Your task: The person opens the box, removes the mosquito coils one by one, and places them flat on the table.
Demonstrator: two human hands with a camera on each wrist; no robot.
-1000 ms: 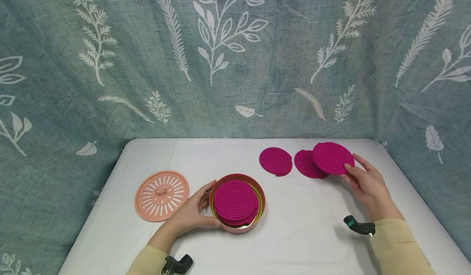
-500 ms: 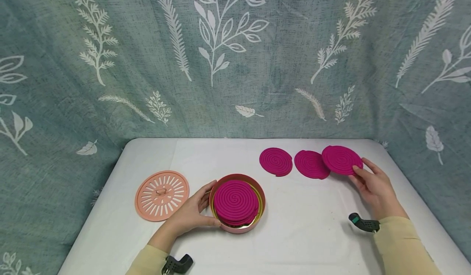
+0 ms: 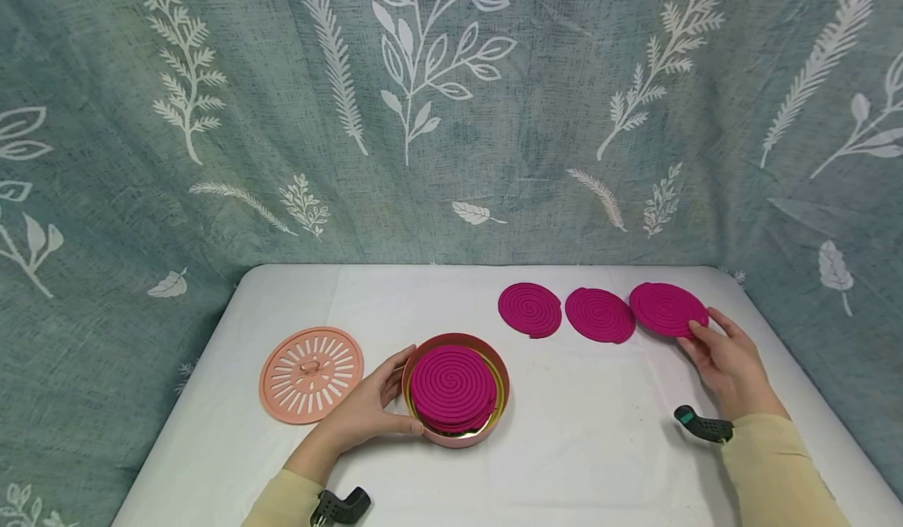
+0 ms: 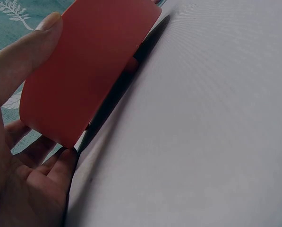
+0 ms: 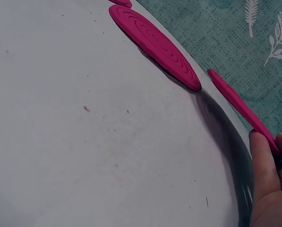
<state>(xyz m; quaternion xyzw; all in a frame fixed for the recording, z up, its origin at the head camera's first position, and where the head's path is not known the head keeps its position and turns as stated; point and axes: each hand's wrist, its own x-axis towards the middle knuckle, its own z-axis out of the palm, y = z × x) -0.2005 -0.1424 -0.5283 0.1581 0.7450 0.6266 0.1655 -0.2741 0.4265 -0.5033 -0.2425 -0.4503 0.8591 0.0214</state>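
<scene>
While the left hand grips a round box, the right hand pinches a coil right of that box, a slotted lid lying left of it.

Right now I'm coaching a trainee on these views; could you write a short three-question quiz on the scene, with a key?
1. True or false: the right hand pinches a magenta spiral disc.
2. The left hand holds: a) the slotted plate, b) the round container, c) nothing.
3. Besides the pinched one, how many spiral discs lie directly on the table?

Key: 1. True. 2. b. 3. Two: the row's left disc and middle disc.
</scene>
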